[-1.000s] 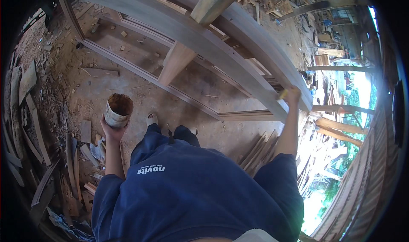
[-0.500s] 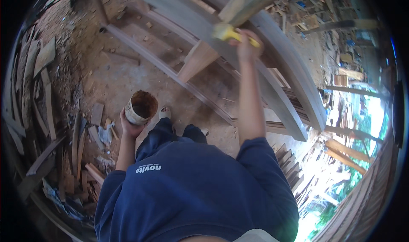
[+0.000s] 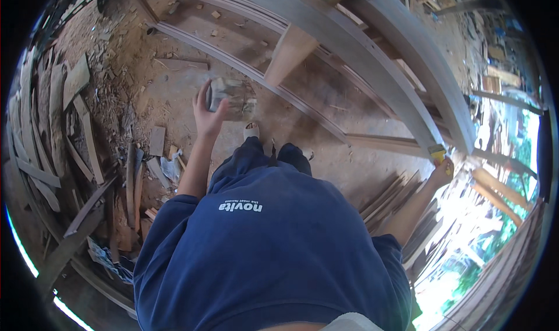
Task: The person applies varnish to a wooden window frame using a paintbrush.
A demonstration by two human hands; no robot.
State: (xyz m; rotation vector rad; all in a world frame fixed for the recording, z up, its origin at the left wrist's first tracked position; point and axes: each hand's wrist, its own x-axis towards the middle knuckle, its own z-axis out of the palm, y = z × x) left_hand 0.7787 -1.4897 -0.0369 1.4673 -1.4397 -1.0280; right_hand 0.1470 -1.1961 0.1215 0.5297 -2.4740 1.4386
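My left hand (image 3: 211, 112) is wrapped round a stained, pale can (image 3: 233, 93) in front of my feet. The can is tipped sideways, and its inside does not show. At the far right, my right hand (image 3: 445, 171) grips a yellow paintbrush (image 3: 437, 151). The brush is at the near right end of a long grey-brown wooden beam (image 3: 372, 54); whether the bristles press on the wood is hard to make out.
A second beam (image 3: 434, 69) runs beside the first, above a wooden frame (image 3: 233, 63) near the floor. A wooden block (image 3: 291, 54) stands between them. Scrap boards (image 3: 55, 104) are heaped on the left. Stacked planks (image 3: 387, 197) lie right of my legs.
My right hand has carried the paintbrush right and nearer, from the beam's middle to its end. My left hand has moved forward and right, and the can has gone from mouth-up to tipped.
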